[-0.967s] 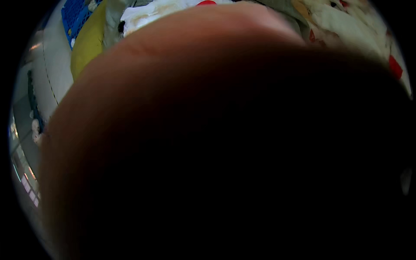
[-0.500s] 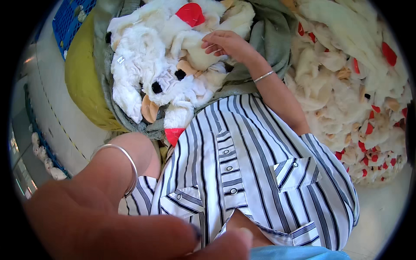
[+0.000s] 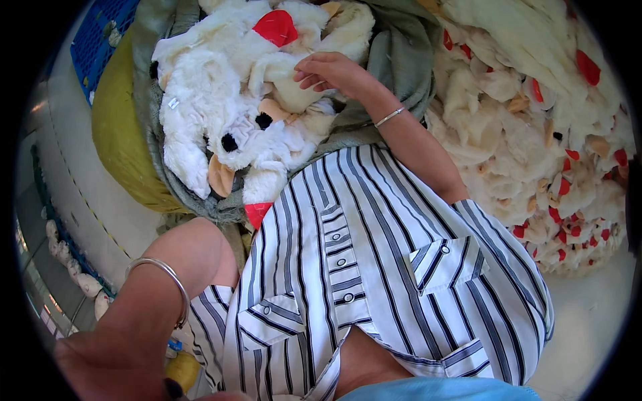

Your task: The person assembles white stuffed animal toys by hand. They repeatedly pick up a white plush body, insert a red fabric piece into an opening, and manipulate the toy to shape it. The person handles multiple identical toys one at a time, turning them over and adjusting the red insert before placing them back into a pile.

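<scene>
My right hand [image 3: 329,72] is held over a pile of white plush skins [image 3: 200,100], its fingers loosely bent and apart, with nothing in them. The skins are unstuffed and have black eye or nose patches, tan ear pieces and red parts. They fill a large sack with a grey-green cloth rim [image 3: 150,100] and a yellow-olive side [image 3: 120,140]. Raised close to the camera at the lower left is my left hand [image 3: 110,367]. Its fingers are mostly cut off by the lower edge, and a dark fingertip shows there.
At the right lies a big heap of cream plush skins [image 3: 495,167] with red and tan bits. A blue plastic crate [image 3: 100,40] is at the far left, near the pale floor [image 3: 80,160]. Several white pieces [image 3: 70,260] lie along a dark blue edge at the left.
The left hand has moved down and left, its fingers now largely out of the picture. The right hand keeps its pose over the skins. The whole view has shifted slightly.
</scene>
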A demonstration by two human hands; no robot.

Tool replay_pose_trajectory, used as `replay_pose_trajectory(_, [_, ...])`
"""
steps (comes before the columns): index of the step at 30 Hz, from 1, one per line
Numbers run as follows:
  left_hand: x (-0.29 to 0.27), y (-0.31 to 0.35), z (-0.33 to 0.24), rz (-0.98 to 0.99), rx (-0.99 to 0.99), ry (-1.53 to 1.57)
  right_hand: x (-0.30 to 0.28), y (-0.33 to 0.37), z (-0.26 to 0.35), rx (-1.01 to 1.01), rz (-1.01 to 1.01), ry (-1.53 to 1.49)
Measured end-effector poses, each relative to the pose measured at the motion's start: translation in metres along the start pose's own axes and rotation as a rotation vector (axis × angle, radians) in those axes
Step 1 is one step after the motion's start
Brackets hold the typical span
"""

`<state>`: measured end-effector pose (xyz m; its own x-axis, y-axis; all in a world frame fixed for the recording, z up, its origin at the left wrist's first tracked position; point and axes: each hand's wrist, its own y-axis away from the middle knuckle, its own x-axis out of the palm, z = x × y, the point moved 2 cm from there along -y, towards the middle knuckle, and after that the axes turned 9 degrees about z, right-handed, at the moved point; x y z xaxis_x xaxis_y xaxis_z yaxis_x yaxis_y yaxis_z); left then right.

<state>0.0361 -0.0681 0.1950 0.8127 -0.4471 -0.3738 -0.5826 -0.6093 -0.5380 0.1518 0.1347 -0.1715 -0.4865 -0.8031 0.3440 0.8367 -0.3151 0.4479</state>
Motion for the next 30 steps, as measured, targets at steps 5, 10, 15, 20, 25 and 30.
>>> replay_pose_trajectory(5, [0.002,0.003,-0.004,-0.001,0.003,0.026,0.003,-0.002,-0.003,0.042,0.020,0.013])
replay_pose_trajectory(10, [0.012,-0.001,0.002,-0.011,-0.008,0.015,0.007,0.002,-0.006,0.054,0.018,0.002])
replay_pose_trajectory(15, [0.014,0.000,0.001,-0.008,-0.007,0.009,0.006,0.002,-0.012,0.080,0.028,-0.004])
replay_pose_trajectory(20, [0.009,0.000,-0.004,0.000,-0.018,0.009,0.005,0.004,-0.016,0.082,0.012,-0.010])
replay_pose_trajectory(25, [0.007,0.001,-0.009,0.004,-0.031,0.022,-0.001,-0.002,-0.030,0.071,0.023,-0.040])
replay_pose_trajectory(30, [0.005,0.004,-0.011,0.012,-0.028,0.034,-0.009,-0.006,-0.061,0.221,0.118,0.044])
